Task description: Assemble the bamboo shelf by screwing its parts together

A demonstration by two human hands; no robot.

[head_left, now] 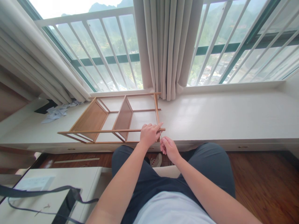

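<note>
Two hands meet at the near right corner of a wooden shelf frame (112, 119) lying on its side on the white window ledge (221, 115). Left hand (149, 134) is closed over the frame's front rail, index finger stretched along it toward the right end. Right hand (169, 148) pinches a thin tool (160, 134), too small to identify, pointing up at that corner. Long axis of the frame runs left to right along the ledge, its open compartments facing upward. Beige curtain (163, 46) hangs behind; crumpled paper (58, 111) lies at far left.
</note>
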